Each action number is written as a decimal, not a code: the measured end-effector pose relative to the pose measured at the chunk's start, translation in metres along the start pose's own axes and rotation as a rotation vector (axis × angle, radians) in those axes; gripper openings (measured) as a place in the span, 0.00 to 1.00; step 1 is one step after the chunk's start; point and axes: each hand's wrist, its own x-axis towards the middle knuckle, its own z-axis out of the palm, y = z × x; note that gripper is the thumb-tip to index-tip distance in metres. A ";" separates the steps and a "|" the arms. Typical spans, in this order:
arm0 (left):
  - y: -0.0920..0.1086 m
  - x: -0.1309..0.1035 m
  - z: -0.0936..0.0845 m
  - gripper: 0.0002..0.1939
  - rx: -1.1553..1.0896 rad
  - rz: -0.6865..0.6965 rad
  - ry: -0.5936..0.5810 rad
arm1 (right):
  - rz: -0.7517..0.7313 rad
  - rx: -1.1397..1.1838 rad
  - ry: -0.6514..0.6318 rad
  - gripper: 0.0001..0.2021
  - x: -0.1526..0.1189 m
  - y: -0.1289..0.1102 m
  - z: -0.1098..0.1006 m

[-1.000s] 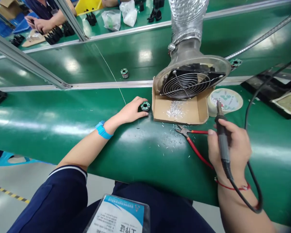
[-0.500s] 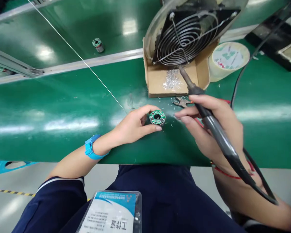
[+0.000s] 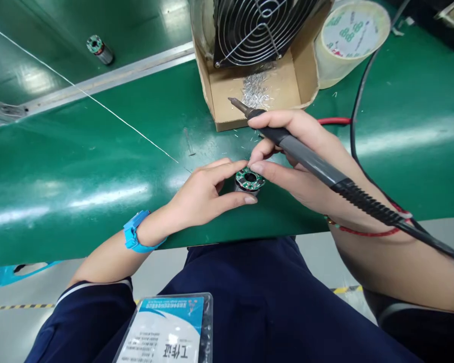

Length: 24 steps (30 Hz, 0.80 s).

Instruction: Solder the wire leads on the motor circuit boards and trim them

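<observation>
A small cylinder with a ring-shaped green circuit board on top [image 3: 250, 178] stands on the green bench. My left hand [image 3: 202, 194] grips it from the left, between thumb and forefinger. My right hand [image 3: 298, 171] holds a soldering iron [image 3: 312, 159] that lies across it, with the tip [image 3: 236, 103] pointing up and left, away from the board. The thumb and forefinger of that hand pinch together at the board's top edge. Whatever is between them is too small to make out. A thin white solder wire [image 3: 117, 116] runs from the upper left towards my left hand.
Behind my hands, a cardboard box [image 3: 223, 123] holds cut metal pins [image 3: 255, 91] under a round fan grille [image 3: 263, 30]. A large tape roll [image 3: 348, 40] stands right of it. Another board-topped cylinder [image 3: 99, 49] sits beyond the metal rail [image 3: 136, 73]. A black cable [image 3: 357, 106] crosses at right.
My right hand has moved left and its pinched fingertips have come to the board. The soldering iron's tip has shifted left. My left hand keeps its grip. The camera view has shifted.
</observation>
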 end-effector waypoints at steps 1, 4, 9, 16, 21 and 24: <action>0.000 0.000 0.000 0.23 0.002 0.008 0.002 | -0.016 -0.028 0.002 0.20 0.000 0.000 0.000; -0.001 0.001 0.000 0.22 0.011 0.034 0.017 | -0.117 -0.115 -0.001 0.19 0.000 0.001 0.000; -0.004 0.002 0.003 0.21 0.041 0.009 0.005 | -0.184 -0.135 0.015 0.16 -0.002 0.011 0.006; -0.012 0.006 0.005 0.17 0.124 -0.052 0.072 | -0.113 0.008 0.288 0.21 -0.012 0.021 0.019; -0.014 0.004 0.008 0.17 0.283 -0.038 0.140 | -0.092 -0.068 0.266 0.19 -0.017 0.011 0.026; -0.015 0.002 0.009 0.15 0.489 0.030 0.189 | -0.062 -0.106 0.229 0.20 -0.018 0.007 0.031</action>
